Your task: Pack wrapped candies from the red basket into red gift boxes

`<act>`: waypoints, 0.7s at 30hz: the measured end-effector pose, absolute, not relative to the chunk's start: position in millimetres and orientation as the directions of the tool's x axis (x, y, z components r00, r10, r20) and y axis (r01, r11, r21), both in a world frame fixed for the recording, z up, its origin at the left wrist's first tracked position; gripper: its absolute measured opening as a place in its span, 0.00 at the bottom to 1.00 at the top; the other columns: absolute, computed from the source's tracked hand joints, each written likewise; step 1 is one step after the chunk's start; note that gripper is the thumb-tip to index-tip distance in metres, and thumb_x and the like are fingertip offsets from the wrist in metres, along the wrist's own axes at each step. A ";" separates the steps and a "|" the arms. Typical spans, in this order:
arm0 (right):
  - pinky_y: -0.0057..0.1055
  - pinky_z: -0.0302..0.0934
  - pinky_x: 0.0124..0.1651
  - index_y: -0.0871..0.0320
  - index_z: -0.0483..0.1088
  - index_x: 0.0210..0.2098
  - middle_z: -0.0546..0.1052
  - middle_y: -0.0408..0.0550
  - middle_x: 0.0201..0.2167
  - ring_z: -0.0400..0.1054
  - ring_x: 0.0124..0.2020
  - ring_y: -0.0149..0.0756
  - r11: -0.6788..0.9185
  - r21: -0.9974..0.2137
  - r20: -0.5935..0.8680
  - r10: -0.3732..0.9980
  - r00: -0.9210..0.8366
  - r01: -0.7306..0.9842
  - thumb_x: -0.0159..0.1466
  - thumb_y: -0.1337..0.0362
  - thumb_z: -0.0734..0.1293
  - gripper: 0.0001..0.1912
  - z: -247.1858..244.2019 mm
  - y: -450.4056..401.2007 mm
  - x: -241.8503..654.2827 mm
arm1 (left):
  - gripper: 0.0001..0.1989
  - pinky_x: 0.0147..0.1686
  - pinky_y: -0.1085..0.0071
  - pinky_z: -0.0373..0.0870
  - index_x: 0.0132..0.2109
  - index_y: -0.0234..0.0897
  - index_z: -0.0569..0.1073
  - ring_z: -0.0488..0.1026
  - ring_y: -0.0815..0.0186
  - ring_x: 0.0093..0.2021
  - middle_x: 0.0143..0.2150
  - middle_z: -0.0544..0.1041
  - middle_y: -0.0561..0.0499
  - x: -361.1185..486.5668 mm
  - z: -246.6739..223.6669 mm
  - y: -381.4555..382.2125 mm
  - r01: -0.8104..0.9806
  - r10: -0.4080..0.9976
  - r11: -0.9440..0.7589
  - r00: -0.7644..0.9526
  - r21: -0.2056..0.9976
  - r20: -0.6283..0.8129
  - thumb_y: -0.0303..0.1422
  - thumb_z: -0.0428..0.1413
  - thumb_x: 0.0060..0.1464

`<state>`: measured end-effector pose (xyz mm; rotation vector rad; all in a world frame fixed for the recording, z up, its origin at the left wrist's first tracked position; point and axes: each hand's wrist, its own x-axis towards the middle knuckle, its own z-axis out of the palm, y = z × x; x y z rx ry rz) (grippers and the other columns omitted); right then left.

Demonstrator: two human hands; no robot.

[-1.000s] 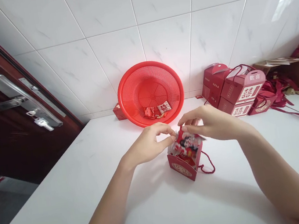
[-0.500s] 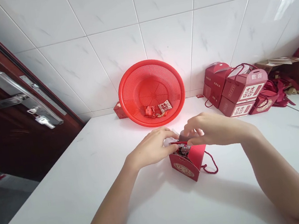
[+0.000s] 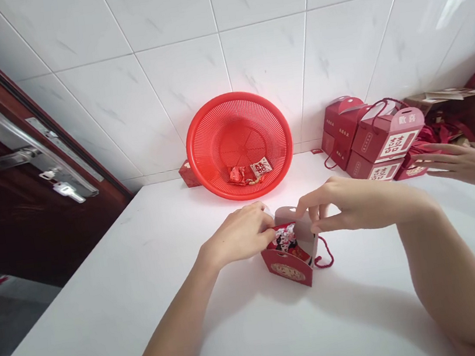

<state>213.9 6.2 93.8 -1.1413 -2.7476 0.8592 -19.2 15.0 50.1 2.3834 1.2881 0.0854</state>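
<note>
A small red gift box [image 3: 288, 272] with a gold emblem stands on the white table, its top flaps spread. Shiny red and white wrapped packets [image 3: 287, 237] show inside it. My left hand [image 3: 241, 234] is closed at the left flap, fingertips curled over its edge. Thumb and fingers of my right hand [image 3: 339, 206] pinch the upper edge of the right flap. A dark red cord handle [image 3: 325, 253] loops out from the box's right side onto the table.
Behind the box, a red plastic basket [image 3: 233, 103] leans against the tiled wall, a few small packets inside. Red gift boxes [image 3: 372, 144] are stacked at right. Another person's hand [image 3: 465, 165] reaches in there. A door with a handle [image 3: 24, 155] stands at left.
The box's flaps have been spread apart, showing more of the packets. My right hand has shifted slightly right with its flap. Another person's hand has entered from the right.
</note>
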 end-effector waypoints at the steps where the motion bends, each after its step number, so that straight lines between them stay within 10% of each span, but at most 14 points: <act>1: 0.30 0.62 0.34 0.54 0.74 0.37 0.81 0.46 0.35 0.75 0.36 0.38 0.564 -0.523 -0.168 0.666 -0.726 0.639 0.65 0.62 0.63 0.08 93.9 5.8 214.1 | 0.12 0.33 0.68 0.63 0.25 0.37 0.73 0.72 0.62 0.38 0.41 0.73 0.49 -18.6 50.5 14.6 0.778 0.799 -0.478 0.578 0.407 -0.167 0.30 0.50 0.55; 10: 0.33 0.63 0.35 0.45 0.77 0.41 0.82 0.45 0.39 0.76 0.38 0.39 0.564 -0.515 -0.083 0.717 -0.693 0.645 0.66 0.62 0.63 0.10 86.3 6.0 215.2 | 0.17 0.56 0.62 0.64 0.55 0.52 0.76 0.64 0.53 0.63 0.60 0.72 0.52 -18.9 49.9 12.6 0.712 0.759 -0.515 0.637 0.477 -0.132 0.38 0.52 0.61; 21: 0.31 0.59 0.32 0.54 0.72 0.44 0.76 0.49 0.44 0.71 0.39 0.40 0.549 -0.317 -0.086 0.795 -0.600 0.773 0.61 0.64 0.66 0.12 77.8 12.6 207.6 | 0.24 0.40 0.64 0.69 0.52 0.44 0.72 0.73 0.56 0.45 0.48 0.75 0.49 -26.4 69.0 -0.9 0.732 0.826 -0.445 0.558 0.516 -0.081 0.51 0.59 0.53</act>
